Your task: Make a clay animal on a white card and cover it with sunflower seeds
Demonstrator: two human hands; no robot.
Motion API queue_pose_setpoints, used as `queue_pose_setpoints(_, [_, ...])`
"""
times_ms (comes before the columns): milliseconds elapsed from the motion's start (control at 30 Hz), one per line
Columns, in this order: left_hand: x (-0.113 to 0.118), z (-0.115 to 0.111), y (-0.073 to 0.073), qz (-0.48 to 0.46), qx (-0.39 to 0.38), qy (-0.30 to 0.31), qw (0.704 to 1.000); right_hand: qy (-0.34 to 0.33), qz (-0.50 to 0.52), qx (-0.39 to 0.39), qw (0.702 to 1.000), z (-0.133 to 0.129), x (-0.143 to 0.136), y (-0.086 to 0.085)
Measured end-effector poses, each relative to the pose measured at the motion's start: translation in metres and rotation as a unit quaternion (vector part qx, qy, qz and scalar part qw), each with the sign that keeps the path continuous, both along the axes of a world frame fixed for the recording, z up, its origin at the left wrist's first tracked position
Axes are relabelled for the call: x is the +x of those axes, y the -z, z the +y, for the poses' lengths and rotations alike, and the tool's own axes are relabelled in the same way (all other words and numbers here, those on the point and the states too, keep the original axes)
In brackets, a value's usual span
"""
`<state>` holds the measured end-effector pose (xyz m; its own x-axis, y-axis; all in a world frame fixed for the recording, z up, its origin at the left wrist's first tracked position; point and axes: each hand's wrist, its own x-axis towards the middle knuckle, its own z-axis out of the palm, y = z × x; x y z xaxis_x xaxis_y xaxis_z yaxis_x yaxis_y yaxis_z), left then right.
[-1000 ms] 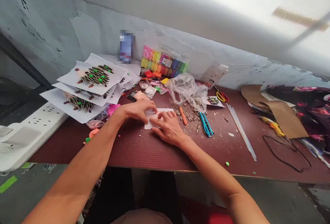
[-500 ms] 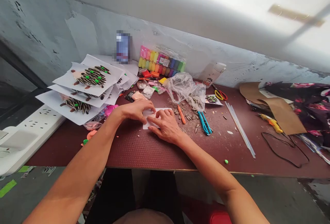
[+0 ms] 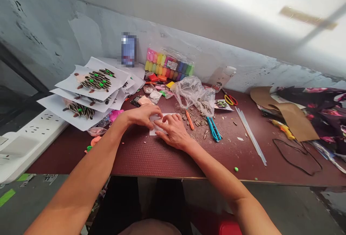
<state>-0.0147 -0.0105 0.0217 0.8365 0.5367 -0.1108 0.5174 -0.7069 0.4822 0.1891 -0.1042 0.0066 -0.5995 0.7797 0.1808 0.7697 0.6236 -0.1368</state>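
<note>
A small white sheet of paper (image 3: 153, 130) lies on the dark red table, largely covered by both hands. My left hand (image 3: 143, 115) arches over its left side, thumb and index finger apart, fingertips down at the sheet. From the right, my right hand (image 3: 174, 129) rests on the paper with fingers spread and partly bent. Whatever lies under the fingers is hard to make out; a pale pinkish patch shows between them. Just behind my left hand is a packet of peach-coloured clay (image 3: 144, 100). Right of my right hand lies an orange pen-like tool (image 3: 190, 120).
A blue utility knife (image 3: 214, 129) lies among loose sunflower seeds (image 3: 199, 122), near a clear plastic bag (image 3: 189, 90). Stacked hedgehog pictures (image 3: 94, 80) and a white power strip (image 3: 35, 137) are left. Scissors (image 3: 230, 100), glue sticks (image 3: 251, 136) and a yellow glue gun (image 3: 283, 129) are right.
The view has shifted very slightly. Both hands keep almost the same place and shape on the paper.
</note>
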Motion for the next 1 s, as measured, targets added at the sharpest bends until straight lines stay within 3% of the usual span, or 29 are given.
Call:
queue_pose_setpoints(233, [0.001,0.0,0.0,0.003,0.01,-0.004,1.0,0.007,-0.023,-0.007,1.0,0.0,-0.004,0.001])
queue_pose_setpoints(467, [-0.006,0.003,0.002,-0.029,-0.042,-0.014,0.999,0.049,-0.017,0.008,0.999,0.0,0.0,0.0])
queue_pose_setpoints(667, [-0.004,0.014,0.014,-0.112,0.017,-0.174,0.978,0.042,-0.017,-0.001,0.999,0.001,0.0,0.004])
queue_pose_setpoints(1000, [-0.001,0.018,0.022,-0.053,0.078,-0.137,0.986,0.039,0.0,0.001,0.999,-0.001,0.002,0.004])
